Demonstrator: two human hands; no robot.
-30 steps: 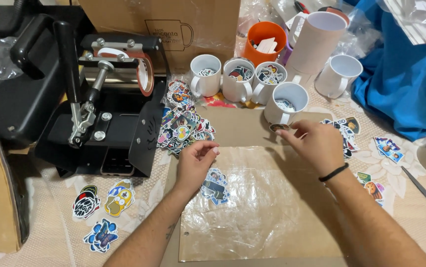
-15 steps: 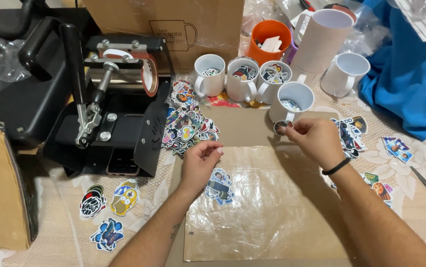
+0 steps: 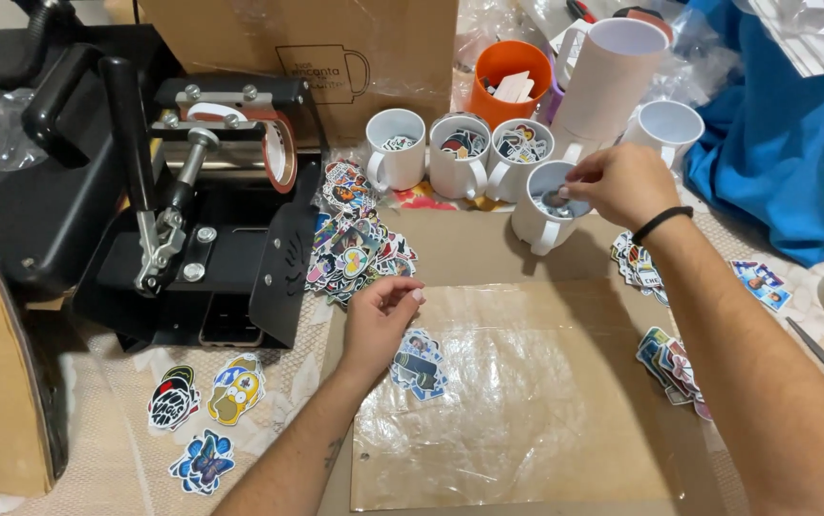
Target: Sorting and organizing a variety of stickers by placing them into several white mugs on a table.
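Right hand (image 3: 622,183) is up in the upper middle of the frame now, over the mouth of the nearest white ceramic mug (image 3: 544,212), fingertips pinched on a small sticker at the rim; a second ago that hand sat lower, just off the mug's side, so it has lifted and come in over the opening, which suggests the sticker is going in with the ones already inside. Left hand (image 3: 380,320) has barely moved: it rests near the centre, fingers curled loosely, and I can't tell whether it grips anything, with a small cluster of colourful cut-out stickers (image 3: 419,363) lying just beside it on the clear plastic sheet over brown cardboard (image 3: 527,411). Behind the mug stands a row of three more white mugs (image 3: 460,153) with stickers inside. On the left, the black mug heat press (image 3: 202,210) stands untouched, and a heap of loose stickers (image 3: 355,239) lies beside it.
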